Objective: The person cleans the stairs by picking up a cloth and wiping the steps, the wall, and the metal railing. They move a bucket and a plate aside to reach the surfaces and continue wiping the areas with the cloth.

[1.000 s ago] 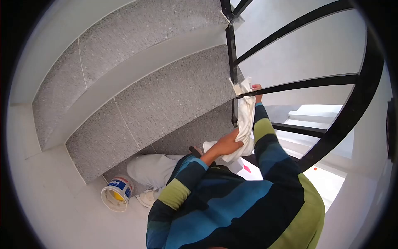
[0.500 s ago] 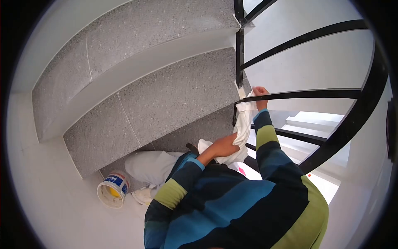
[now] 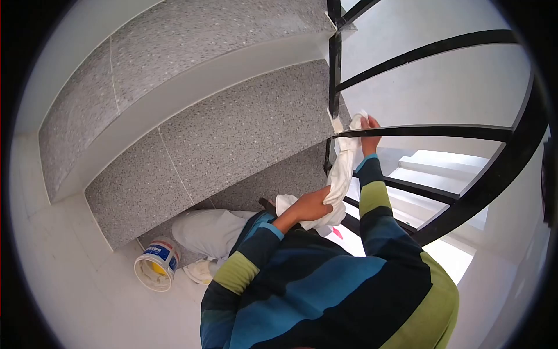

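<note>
A long white cloth (image 3: 343, 171) runs from my lap up to the outer edge of the stair, beside the black railing (image 3: 430, 132). My left hand (image 3: 311, 207) is wrapped round its lower, bunched part. Farther up, my right hand (image 3: 370, 135) pinches the cloth's upper end, on the far side of a thin black bar. That bar crosses in front of my right hand and the cloth. Close above the cloth is the foot of a black post (image 3: 335, 75), with a pale patch at its base.
Grey speckled steps (image 3: 250, 128) curve up to the left, with white risers. An open white bucket (image 3: 156, 264) with a blue label and something yellow inside lies tilted at lower left, near my shoe. The thick black curved rail (image 3: 505, 168) stands at right.
My right hand has shifted slightly right, and the cloth's upper end now sticks up above its fingers. My left hand still grips the lower part. The view has moved slightly.
</note>
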A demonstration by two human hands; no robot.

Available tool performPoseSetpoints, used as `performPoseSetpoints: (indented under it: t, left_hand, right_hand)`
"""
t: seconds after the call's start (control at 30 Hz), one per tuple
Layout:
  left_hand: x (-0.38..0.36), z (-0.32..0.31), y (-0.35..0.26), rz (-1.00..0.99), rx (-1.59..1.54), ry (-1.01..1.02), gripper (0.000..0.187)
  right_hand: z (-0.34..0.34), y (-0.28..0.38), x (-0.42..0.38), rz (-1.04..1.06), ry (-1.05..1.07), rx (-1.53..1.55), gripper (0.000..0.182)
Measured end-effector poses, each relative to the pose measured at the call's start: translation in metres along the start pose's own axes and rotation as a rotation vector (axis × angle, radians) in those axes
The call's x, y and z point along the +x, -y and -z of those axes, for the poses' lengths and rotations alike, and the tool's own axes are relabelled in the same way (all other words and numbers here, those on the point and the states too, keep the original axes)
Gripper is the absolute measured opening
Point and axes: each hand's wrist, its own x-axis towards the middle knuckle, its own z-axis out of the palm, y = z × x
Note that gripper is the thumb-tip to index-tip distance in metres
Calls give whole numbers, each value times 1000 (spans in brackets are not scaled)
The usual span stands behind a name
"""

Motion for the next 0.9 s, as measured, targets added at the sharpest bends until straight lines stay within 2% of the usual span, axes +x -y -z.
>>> performPoseSetpoints:
  t: [0.03,0.1,0.13,0.2,0.37,0.43,0.57,0.63,0.67,0.7,0.8,0.87,0.9]
  left_hand:
    - [0,-1,-2,-20,-42,7,60]
    - [4,-6,-5,-45,-63,-9,59]
    - [6,-7,-6,-70,-82,-35,59]
    - [10,-9,-7,-58,-69,-40,58]
    - [12,-7,-3,-43,-42,-64,59]
    - [14,-9,1,-49,-76,-30,61]
    - [7,-4,2,-99,34,-96,62]
    - [5,5,-6,-102,49,-55,62]
    - [4,9,-12,-55,39,-36,64]
    - [6,11,-15,-58,42,-51,64]
    - [0,8,-13,-48,117,-45,65]
    - [-10,19,-23,-56,106,7,64]
    - [-15,23,-27,-60,75,59,64]
  right_hand:
    - [-4,3,7,-3,-4,-3,27]
    - [-14,8,25,92,344,-290,28]
    - [-18,8,28,93,342,-293,28]
    - [-29,10,29,154,546,-363,23]
    - [-35,20,34,259,626,-437,15]
    - [-30,11,39,377,706,-469,13]
    - [-17,6,56,482,903,-821,15]
    - [-22,18,51,455,712,-652,18]
    - [-29,19,45,281,627,-578,20]
    - [-28,13,44,383,766,-620,22]
    - [-5,0,25,433,655,-655,21]
    - [8,-16,8,196,476,-690,23]
    - [6,-19,-15,63,291,-1019,22]
